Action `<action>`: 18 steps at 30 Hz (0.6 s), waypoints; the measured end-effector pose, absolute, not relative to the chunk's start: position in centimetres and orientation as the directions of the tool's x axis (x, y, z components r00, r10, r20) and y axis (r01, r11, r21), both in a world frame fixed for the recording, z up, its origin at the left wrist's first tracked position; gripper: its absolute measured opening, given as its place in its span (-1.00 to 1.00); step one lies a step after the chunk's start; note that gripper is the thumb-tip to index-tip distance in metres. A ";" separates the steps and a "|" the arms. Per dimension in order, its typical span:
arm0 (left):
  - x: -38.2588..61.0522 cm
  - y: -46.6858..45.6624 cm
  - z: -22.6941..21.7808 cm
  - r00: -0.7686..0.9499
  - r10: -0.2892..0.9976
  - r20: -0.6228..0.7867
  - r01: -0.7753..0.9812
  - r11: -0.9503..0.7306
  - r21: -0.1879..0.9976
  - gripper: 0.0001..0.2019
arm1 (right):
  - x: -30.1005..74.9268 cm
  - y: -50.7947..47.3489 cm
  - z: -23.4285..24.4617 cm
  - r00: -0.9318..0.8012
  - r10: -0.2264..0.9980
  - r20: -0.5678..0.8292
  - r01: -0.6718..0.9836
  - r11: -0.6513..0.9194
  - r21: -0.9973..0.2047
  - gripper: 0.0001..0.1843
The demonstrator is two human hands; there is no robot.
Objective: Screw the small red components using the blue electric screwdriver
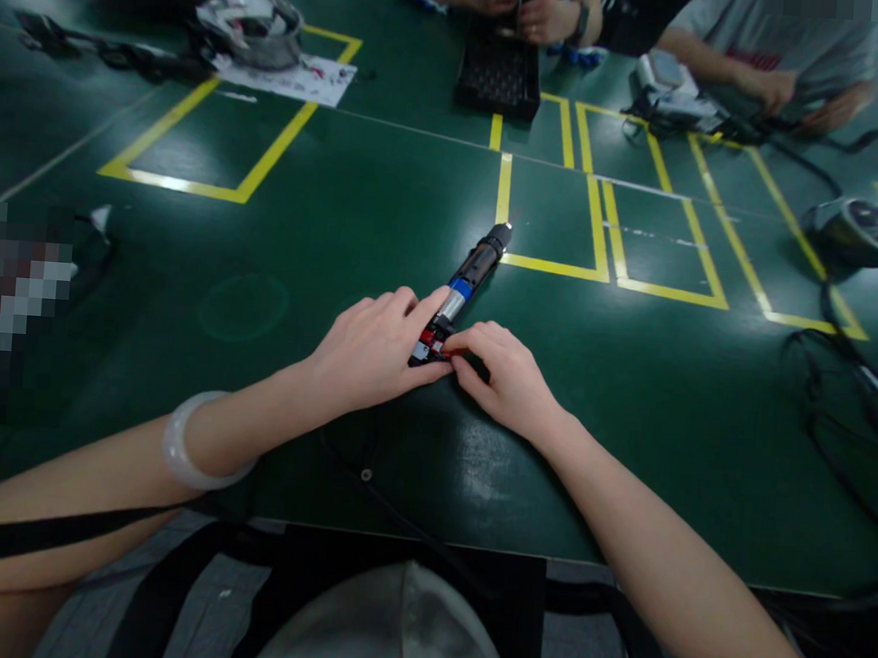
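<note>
We have the slim device lying on the green tabletop, its near end between our two hands and its far end pointing away, beyond the fingers of the left hand and a little to their right. Our left hand is clamped around that near end, thumb on the close side and forefinger along the body. The right hand meets it from the right, thumb and fingertip drawn close together at the small red parts; we cannot tell whether they grip a piece or only touch it.

We judge the work to be partway along. Ahead of the left hand, the dark front section and the blue-and-silver section lie in one line and look joined. Between our hands, the red parts are exposed, so that end looks unfinished. Whether they are fixed or loose does not show, because our fingers cover much of the spot, and so we cannot say how much is left there.

Just beyond the device's tip runs a yellow tape outline; well past both hands, a co-worker's hands are over a black tray.
</note>
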State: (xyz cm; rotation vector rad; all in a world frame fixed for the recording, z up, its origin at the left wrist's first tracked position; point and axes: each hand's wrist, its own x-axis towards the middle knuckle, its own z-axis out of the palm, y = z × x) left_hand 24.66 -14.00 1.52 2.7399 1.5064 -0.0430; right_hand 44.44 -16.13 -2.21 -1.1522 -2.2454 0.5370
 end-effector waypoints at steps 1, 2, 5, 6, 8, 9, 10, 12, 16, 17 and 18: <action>24.7 -13.9 1.5 0.538 0.843 -0.034 0.843 -0.538 -0.003 -0.22 | 44.4 -16.2 -2.2 -0.475 0.831 0.288 0.607 0.547 -0.577 -0.84; 24.7 -13.8 1.5 0.541 0.841 -0.035 0.841 -0.541 -0.005 -0.22 | 44.4 -16.2 -2.1 -0.472 0.835 0.284 0.605 0.541 -0.584 -0.83; 24.6 -13.4 1.3 0.557 0.830 -0.041 0.830 -0.558 -0.013 -0.27 | 44.3 -16.3 -1.9 -0.467 0.842 0.271 0.601 0.527 -0.601 -0.80; 24.6 -13.3 1.2 0.565 0.824 -0.045 0.825 -0.566 -0.014 -0.29 | 44.3 -16.3 -1.9 -0.465 0.844 0.267 0.603 0.523 -0.602 -0.79; 24.6 -13.1 1.1 0.577 0.816 -0.049 0.816 -0.578 -0.012 -0.32 | 44.4 -16.3 -1.8 -0.455 0.850 0.265 0.609 0.515 -0.604 -0.79; 24.6 -13.1 1.0 0.579 0.814 -0.045 0.815 -0.580 -0.012 -0.33 | 44.4 -16.3 -1.9 -0.448 0.853 0.267 0.611 0.510 -0.605 -0.79; 24.6 -13.0 1.0 0.578 0.815 -0.039 0.815 -0.579 -0.013 -0.33 | 44.5 -16.3 -1.9 -0.439 0.858 0.268 0.614 0.504 -0.608 -0.80; 24.6 -13.0 0.9 0.576 0.817 -0.024 0.817 -0.576 -0.020 -0.33 | 44.7 -16.2 -2.0 -0.421 0.866 0.269 0.617 0.491 -0.616 -0.81; 24.6 -12.9 1.1 0.564 0.825 -0.022 0.824 -0.565 -0.042 -0.33 | 45.4 -16.0 -2.2 -0.403 0.875 0.268 0.625 0.477 -0.618 -0.83; 24.5 -12.7 1.2 0.554 0.832 -0.030 0.830 -0.555 -0.051 -0.32 | 45.5 -16.0 -2.2 -0.401 0.876 0.268 0.627 0.476 -0.617 -0.83; 24.4 -12.6 1.3 0.540 0.841 -0.040 0.838 -0.542 -0.060 -0.31 | 45.6 -15.9 -2.2 -0.399 0.876 0.269 0.629 0.475 -0.616 -0.83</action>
